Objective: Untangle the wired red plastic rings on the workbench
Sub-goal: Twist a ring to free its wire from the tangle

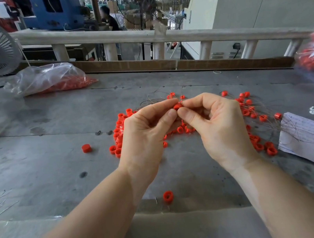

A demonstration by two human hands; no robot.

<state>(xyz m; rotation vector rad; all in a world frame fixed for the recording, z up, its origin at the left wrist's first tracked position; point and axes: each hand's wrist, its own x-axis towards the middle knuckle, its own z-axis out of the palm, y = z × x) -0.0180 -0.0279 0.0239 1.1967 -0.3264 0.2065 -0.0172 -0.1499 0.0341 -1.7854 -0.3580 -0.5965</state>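
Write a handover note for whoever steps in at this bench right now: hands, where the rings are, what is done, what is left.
Left hand and right hand: both pinch one red ring between their fingertips, raised over the pile.
Pile of wired rings: spread on the workbench under and either side of the hands, thin wires trailing behind and onto the paper at right.
Done: a few rings lie apart, one at left, one near the front edge.
Left: most of the pile looks tangled.
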